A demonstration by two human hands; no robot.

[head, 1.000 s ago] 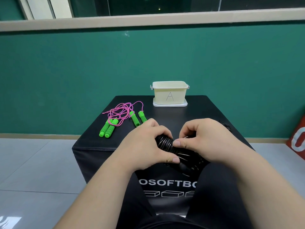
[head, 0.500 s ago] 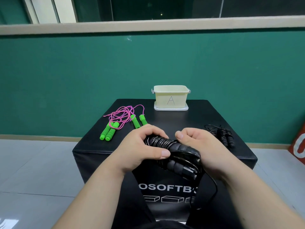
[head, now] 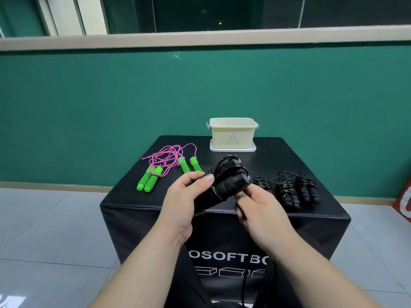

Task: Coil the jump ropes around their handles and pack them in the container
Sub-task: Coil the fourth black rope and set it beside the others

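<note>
My left hand [head: 184, 201] grips a black jump rope [head: 224, 183] by its paired handles, which tilt up toward the far right with several turns of cord round them. My right hand [head: 258, 207] is at the handles' near side, fingers curled; the loose black cord [head: 274, 272] hangs down below it. Two black ropes [head: 295, 190] coiled on their handles lie at the right of the black box top [head: 289, 156]. Two pink ropes with green handles [head: 169, 167] lie loose at the left. The cream container [head: 232, 135] marked A stands open at the far edge.
The container sits on a white lid [head: 232, 149]. The black box stands on a grey tiled floor [head: 55, 230] before a green wall [head: 111, 107]. A red object [head: 405, 203] shows at the right edge.
Both hands have lifted the black rope from the box's near edge, and the handles now tilt upward. The view has shifted, and the coiled black ropes on the right show fully.
</note>
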